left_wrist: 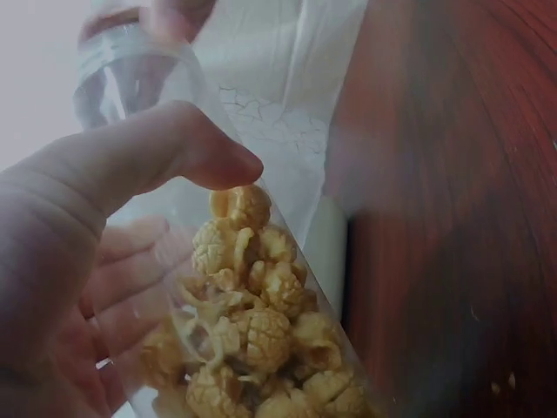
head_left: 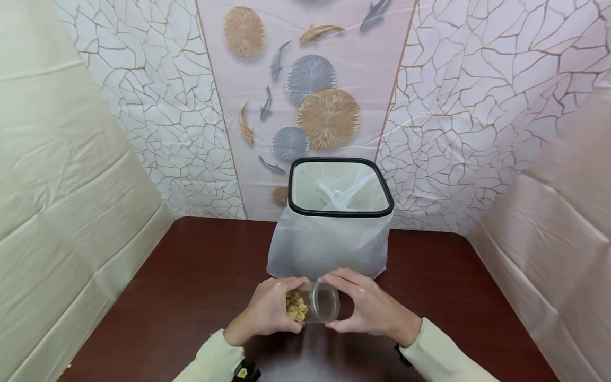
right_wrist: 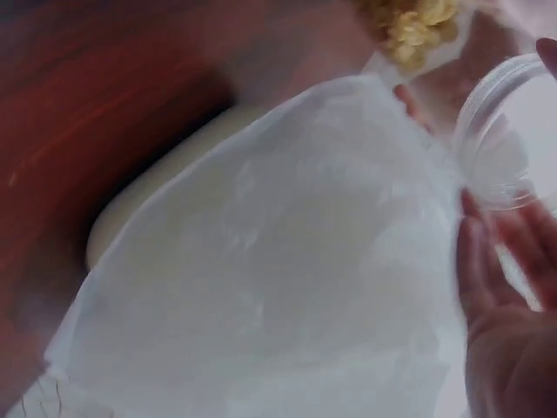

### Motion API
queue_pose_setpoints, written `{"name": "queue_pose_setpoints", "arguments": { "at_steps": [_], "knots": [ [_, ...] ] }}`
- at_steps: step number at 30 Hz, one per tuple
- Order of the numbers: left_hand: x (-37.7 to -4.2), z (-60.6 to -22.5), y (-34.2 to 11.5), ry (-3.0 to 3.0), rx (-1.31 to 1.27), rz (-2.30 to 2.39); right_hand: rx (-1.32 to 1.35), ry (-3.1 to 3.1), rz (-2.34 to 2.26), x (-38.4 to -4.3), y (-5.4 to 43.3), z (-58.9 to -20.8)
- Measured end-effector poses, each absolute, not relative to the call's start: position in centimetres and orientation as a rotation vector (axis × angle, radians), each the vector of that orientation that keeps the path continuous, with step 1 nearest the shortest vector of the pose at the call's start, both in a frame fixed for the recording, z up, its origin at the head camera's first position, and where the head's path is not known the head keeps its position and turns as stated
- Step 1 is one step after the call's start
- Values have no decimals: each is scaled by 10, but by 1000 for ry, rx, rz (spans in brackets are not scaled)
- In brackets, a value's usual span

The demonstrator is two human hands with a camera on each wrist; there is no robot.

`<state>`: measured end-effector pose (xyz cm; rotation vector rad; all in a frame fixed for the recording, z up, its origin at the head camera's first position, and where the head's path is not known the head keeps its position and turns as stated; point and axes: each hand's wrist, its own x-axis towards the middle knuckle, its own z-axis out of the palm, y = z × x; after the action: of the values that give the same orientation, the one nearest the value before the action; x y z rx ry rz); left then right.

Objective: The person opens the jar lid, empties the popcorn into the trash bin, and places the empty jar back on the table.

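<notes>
A clear plastic jar [head_left: 307, 317] lies tipped on its side between my two hands, low over the table. Caramel popcorn [head_left: 296, 306] fills its left end, and in the left wrist view the popcorn [left_wrist: 265, 344] shows large through the wall. My left hand [head_left: 273, 309] grips the popcorn end, with its thumb [left_wrist: 204, 148] across the wall and fingers behind. Around the clear, rimmed right end [right_wrist: 492, 131], my right hand [head_left: 369, 305] curls its thumb and fingers. The inside of that end looks see-through, with no popcorn in it.
Just beyond my hands stands a pale bin with a black rim [head_left: 341, 214], lined with a white plastic bag [head_left: 334, 249] that hangs over its outside. Small crumbs [head_left: 69, 366] lie at the left edge of the dark red table [head_left: 210, 270]. Cloth walls [head_left: 539, 249] enclose the sides and back.
</notes>
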<state>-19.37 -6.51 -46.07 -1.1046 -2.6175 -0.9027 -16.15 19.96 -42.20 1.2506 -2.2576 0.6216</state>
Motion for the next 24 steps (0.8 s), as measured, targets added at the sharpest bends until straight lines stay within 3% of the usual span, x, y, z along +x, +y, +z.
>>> {"name": "queue_pose_setpoints", "arguments": {
  "at_steps": [8,24],
  "knots": [
    [-189,-457,-65,-2618,-1033,-938,1309,-2231,586,-158,210,-414],
    [-184,-458,-78,-2558,-889,-1045,1154,-2256,812,-162,234,-398]
  ]
}}
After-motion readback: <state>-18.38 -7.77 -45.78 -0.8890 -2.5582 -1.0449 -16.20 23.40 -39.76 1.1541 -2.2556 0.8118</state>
